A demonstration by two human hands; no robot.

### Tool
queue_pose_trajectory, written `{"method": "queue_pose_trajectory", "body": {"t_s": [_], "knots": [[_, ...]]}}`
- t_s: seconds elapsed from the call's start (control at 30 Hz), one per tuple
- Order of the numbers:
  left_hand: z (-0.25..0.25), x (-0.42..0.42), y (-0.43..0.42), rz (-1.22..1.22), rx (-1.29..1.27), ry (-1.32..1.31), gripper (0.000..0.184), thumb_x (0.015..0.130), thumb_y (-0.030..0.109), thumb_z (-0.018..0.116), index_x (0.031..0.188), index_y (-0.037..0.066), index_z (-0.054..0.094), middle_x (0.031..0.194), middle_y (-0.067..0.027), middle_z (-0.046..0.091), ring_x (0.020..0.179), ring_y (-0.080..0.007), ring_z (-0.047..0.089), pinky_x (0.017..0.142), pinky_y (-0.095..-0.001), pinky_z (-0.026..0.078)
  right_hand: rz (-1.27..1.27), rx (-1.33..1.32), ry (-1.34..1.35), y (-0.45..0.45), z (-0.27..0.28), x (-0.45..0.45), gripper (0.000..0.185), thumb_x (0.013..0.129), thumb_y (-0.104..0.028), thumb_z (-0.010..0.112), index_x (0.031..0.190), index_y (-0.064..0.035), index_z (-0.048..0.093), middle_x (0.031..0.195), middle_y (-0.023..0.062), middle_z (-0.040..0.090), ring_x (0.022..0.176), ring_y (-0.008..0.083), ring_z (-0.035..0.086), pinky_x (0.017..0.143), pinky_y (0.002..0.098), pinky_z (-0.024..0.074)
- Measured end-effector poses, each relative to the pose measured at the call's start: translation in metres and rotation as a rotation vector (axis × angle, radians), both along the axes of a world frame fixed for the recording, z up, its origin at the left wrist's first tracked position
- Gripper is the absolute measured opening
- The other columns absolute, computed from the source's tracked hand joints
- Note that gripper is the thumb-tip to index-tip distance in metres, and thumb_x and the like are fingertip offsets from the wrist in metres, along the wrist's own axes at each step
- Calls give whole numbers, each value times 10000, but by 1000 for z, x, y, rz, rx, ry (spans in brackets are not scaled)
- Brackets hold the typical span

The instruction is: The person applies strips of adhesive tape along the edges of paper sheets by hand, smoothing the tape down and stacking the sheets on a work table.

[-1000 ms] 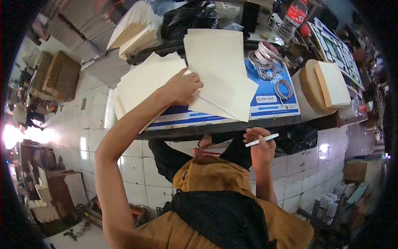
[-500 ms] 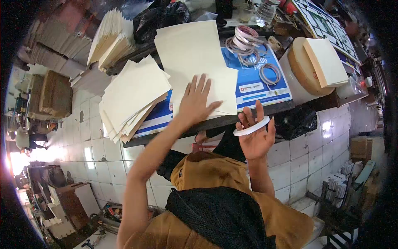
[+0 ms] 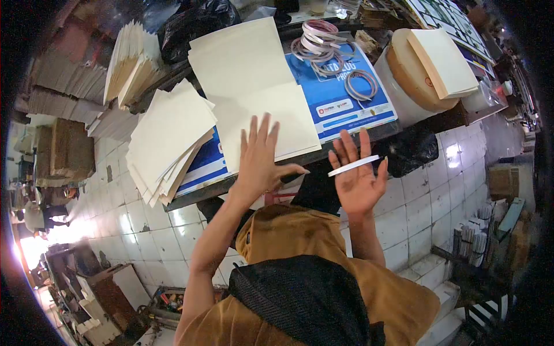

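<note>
My left hand (image 3: 258, 167) is spread at the lower edge of cream paper sheets (image 3: 254, 75), its fingertips over the paper and its thumb pointing right. Palm up in front of the table edge, my right hand (image 3: 359, 187) carries a thin white ring (image 3: 353, 165), seen nearly edge-on across its fingers; how the ring is hooked there is unclear. Left of the central sheets lies a fanned pile of cream sheets (image 3: 170, 130). Several coils of narrow tape (image 3: 317, 40) and a single coil (image 3: 360, 85) rest on a blue printed sheet (image 3: 334, 124) to the right.
A cream pad (image 3: 444, 63) sits on a round tan block (image 3: 412, 69) at the right. Upright folded sheets (image 3: 130, 63) and a black plastic bag (image 3: 196, 29) stand at the back left. Another black bag (image 3: 414, 151) hangs below the table's edge.
My left hand has let go of the paper corner, opened and flattened over the sheets. The lower sheet now lines up with those beneath. My right hand's fingers have spread. The view has shifted.
</note>
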State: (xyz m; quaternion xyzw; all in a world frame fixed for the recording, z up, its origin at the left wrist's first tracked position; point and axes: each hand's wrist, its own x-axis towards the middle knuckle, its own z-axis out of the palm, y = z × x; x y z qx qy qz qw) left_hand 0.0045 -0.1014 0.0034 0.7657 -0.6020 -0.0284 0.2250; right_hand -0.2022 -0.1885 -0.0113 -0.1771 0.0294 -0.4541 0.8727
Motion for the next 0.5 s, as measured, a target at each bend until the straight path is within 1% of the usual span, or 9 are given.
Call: {"method": "queue_pose_trajectory", "body": {"t_s": [0.03, 0.1, 0.17, 0.23, 0.3, 0.33, 0.37, 0.4, 0.5], "knots": [[8, -6, 6, -75, -98, 66, 950, 666, 436, 890, 1414, 15, 482, 1498, -239, 431, 1397, -435, 406, 1103, -515, 406, 23, 5, -19, 2, 3, 6, 791, 1020, -588, 366, 1602, -81, 189, 1586, 234, 322, 1423, 336, 374, 1183, 482, 286], [18, -31, 16, -147, -147, 468, 680, 720, 225, 892, 1301, 54, 584, 1282, -168, 606, 1213, -345, 590, 1003, -413, 492, 78, 28, -44, 11, 8, 15, 789, 1021, -582, 372, 1603, -83, 186, 1592, 235, 310, 1445, 342, 348, 1187, 479, 282], [23, -53, 22, -120, -151, 674, 646, 728, 192, 891, 1281, 42, 593, 1163, -133, 661, 1060, -314, 663, 927, -360, 531, 77, 26, 84, 19, 14, 20, 799, 1022, -579, 379, 1603, -70, 174, 1603, 229, 294, 1459, 340, 332, 1181, 460, 298], [13, -57, 28, -135, -276, 674, 544, 750, 159, 876, 1222, 39, 633, 1132, -125, 675, 968, -255, 683, 833, -335, 563, 44, -106, 329, 25, 17, 22, 797, 1028, -575, 367, 1603, -63, 163, 1608, 220, 288, 1457, 330, 338, 1176, 448, 308], [1, -59, 37, -152, -333, 661, 459, 769, 143, 861, 1172, 41, 665, 1154, -127, 673, 947, -230, 685, 803, -331, 569, 3, -333, 525, 29, 9, 17, 686, 1024, -431, 487, 1546, -18, 324, 1525, 187, 433, 1362, 257, 460, 1103, 398, 398], [2, -63, 42, -125, -280, 726, 324, 784, 101, 835, 1077, 47, 708, 1088, -120, 690, 885, -232, 693, 739, -338, 566, 14, -446, 634, 29, 4, 13, 648, 1013, -379, 532, 1521, -9, 377, 1490, 176, 478, 1328, 235, 492, 1073, 381, 426], [-2, -61, 44, -159, -282, 686, 295, 781, 101, 830, 1049, 53, 718, 1041, -108, 690, 883, -242, 686, 735, -344, 555, 21, -559, 740, 31, 1, 10, 611, 1001, -327, 577, 1496, 0, 429, 1455, 166, 522, 1294, 212, 524, 1043, 364, 455], [-8, -57, 46, -195, -283, 645, 266, 777, 102, 824, 1022, 60, 728, 993, -95, 689, 881, -251, 678, 731, -350, 543, 25, -438, 804, 39, 8, 8, 524, 943, -183, 662, 1418, 1, 535, 1224, 113, 662, 1108, 154, 614, 907, 304, 509], [-16, -49, 50, -270, -271, 546, 170, 790, 101, 798, 946, 71, 738, 882, -61, 685, 842, -250, 662, 698, -353, 500, 245, -631, 977, 29, -2, -9, 504, 930, -121, 668, 1410, -20, 552, 1036, 65, 689, 941, 115, 631, 806, 260, 502]]}}
